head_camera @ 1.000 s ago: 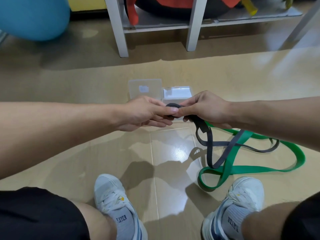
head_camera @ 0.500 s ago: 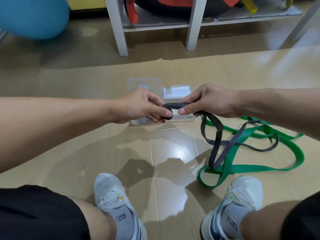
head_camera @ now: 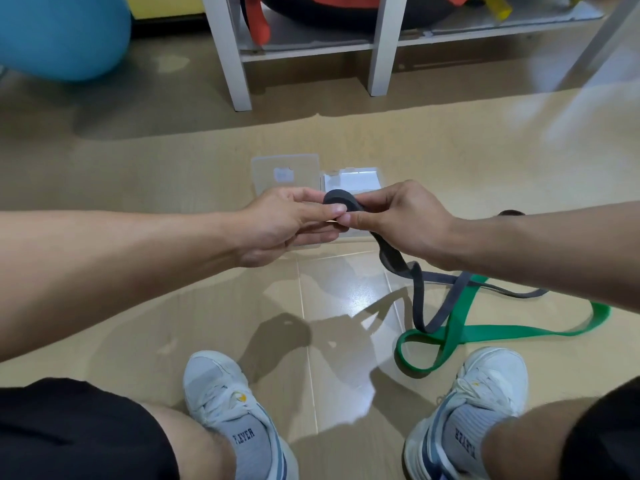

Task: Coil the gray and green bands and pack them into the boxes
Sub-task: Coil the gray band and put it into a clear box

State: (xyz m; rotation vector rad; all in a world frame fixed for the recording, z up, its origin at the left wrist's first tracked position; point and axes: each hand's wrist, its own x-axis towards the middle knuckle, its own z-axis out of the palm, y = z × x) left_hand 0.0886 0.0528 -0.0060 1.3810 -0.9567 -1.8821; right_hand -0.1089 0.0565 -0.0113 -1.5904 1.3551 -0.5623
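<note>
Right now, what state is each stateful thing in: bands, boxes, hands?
gray band: partly coiled, small roll at the hands, the rest trailing to the floor.
green band: uncoiled, loose on the floor, under the gray band's tail.
clear boxes: on the floor behind the hands, empty as far as visible.
left hand: pinches the roll.
right hand: pinches the roll.

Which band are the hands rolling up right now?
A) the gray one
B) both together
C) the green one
A: both hands, left hand and right hand, pinch a small roll of the gray band, while the green band lies loose on the floor.
</note>
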